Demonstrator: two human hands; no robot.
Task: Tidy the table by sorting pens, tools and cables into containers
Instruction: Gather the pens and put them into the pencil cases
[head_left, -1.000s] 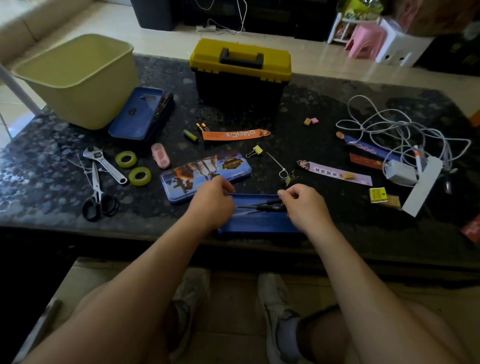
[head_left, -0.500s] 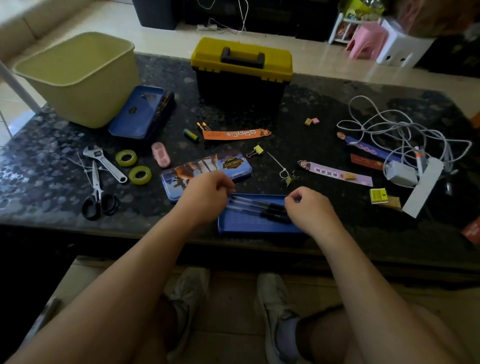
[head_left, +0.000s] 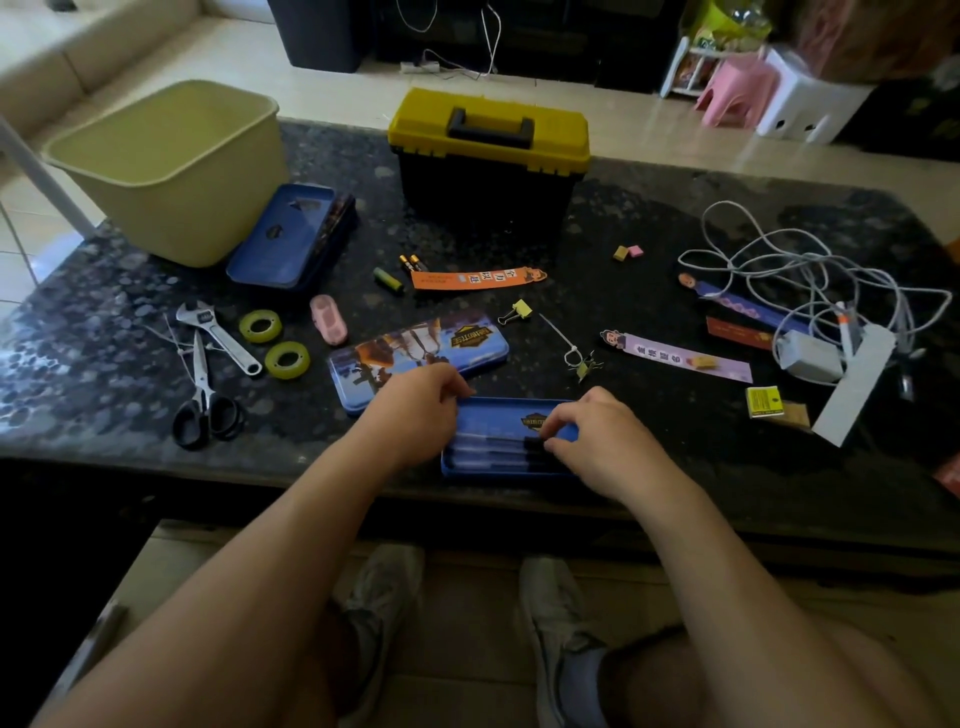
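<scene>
Several black pens (head_left: 498, 449) lie side by side in an open blue pencil tin (head_left: 509, 415) at the table's front edge. My left hand (head_left: 410, 415) is curled over the tin's left end and hides the pens' tips there. My right hand (head_left: 597, 441) pinches the pens' black caps at the right end. The tin's picture lid (head_left: 415, 348) lies just behind. A wrench (head_left: 218, 338) and scissors (head_left: 205, 400) lie at the left. A tangled white cable (head_left: 810, 270) lies at the right. A shut yellow-lidded toolbox (head_left: 488, 150) stands at the back middle.
A pale green bin (head_left: 166, 171) stands back left, with a second blue tin (head_left: 291, 239) leaning on it. Two tape rolls (head_left: 287, 359), batteries (head_left: 387, 279), bookmarks (head_left: 478, 278), a binder clip (head_left: 517, 312) and a white power strip (head_left: 857, 384) are scattered about.
Both hands lowered the pens from just above the tin into it. The pens now lie flat along the tin's near side.
</scene>
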